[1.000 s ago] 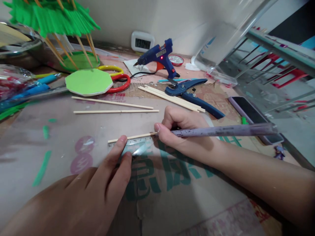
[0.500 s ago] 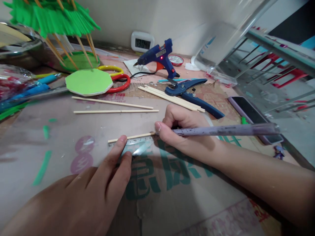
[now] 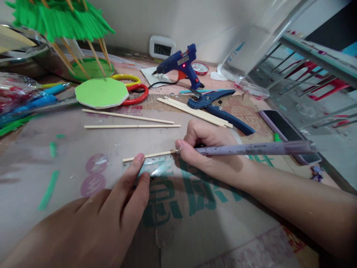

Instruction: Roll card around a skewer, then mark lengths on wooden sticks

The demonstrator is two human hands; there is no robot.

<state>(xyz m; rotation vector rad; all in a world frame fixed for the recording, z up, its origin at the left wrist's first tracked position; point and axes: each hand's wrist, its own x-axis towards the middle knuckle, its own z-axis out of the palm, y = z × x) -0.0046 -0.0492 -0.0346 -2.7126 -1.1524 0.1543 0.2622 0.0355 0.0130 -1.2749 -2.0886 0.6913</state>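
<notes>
A clear ruler (image 3: 159,165) lies on the cardboard with a thin wooden stick (image 3: 158,153) along its upper edge. My left hand (image 3: 111,204) holds both down, the index fingertip on the stick and another finger on the ruler; its thumb is hidden. In my right hand (image 3: 203,145) is a pale purple pen (image 3: 251,148), gripped near its writing end, its barrel leaning far to the right. The pen's tip meets the stick's right part, mostly hidden by my fingers. Beyond my hands lie two more sticks (image 3: 128,115), one bearing a dark mark.
Behind are a bundle of sticks (image 3: 192,111), blue cutters (image 3: 220,108), a lit glue gun (image 3: 178,63), scissors (image 3: 139,93), a green octagonal piece (image 3: 100,92) and a green-fringed stick model (image 3: 64,26). A phone (image 3: 287,130) lies right; green scraps (image 3: 48,190) lie left.
Both hands, the pen and the ruler keep their places. The whole view has shifted only very slightly.
</notes>
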